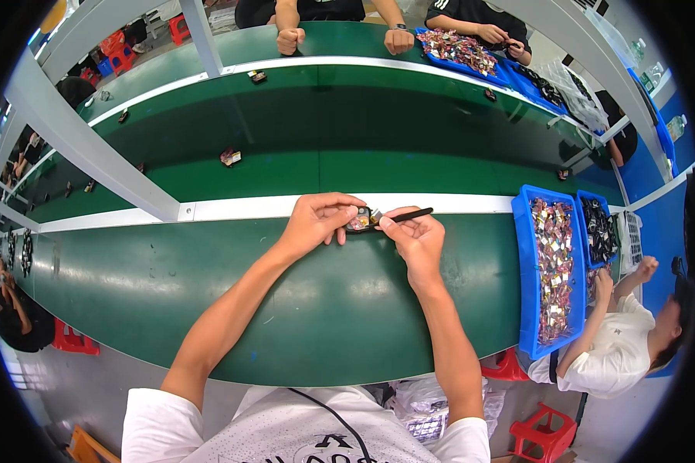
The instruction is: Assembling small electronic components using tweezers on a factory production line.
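Over the near green bench, close to its white rail, my two hands meet at a small black housing (360, 220) with coloured parts inside. My left hand (319, 220) grips the housing from its left side, thumb on top. In my right hand (418, 245) is a slim black pen-like tool (418, 214), pinched between thumb and fingers. Its rear end points right and its front end is at the housing; whether it is tweezers or another tool I cannot make out. Fingers partly cover the housing, so its inside shows only in part.
A blue tray (527, 270) of small wrapped parts stands right, beside a smaller blue tray (584, 202) of black pieces. Beyond the white rail (247, 208), the green conveyor belt (324, 147) carries small assemblies (230, 157). White frame posts (93, 139) rise left. Co-workers sit across and right.
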